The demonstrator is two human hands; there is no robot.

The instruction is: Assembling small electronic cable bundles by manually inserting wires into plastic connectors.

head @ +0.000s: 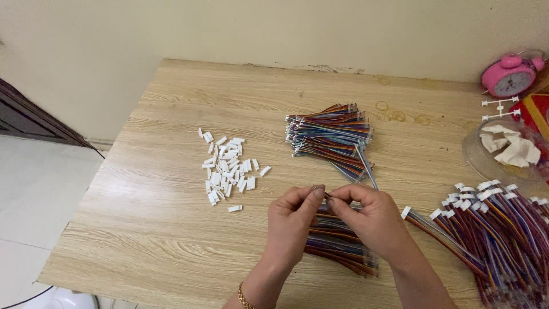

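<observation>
Pinching a wire bundle [366,171], both hands mid-table [171,240].

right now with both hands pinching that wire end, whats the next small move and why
Probably reach the left hand to the pile of small white plastic connector housings and pick one up. Both hands' fingertips meet on the bare end of a multicoloured ribbon wire, while the finished wires at the right already carry white caps; the right hand could keep the grip.
</observation>
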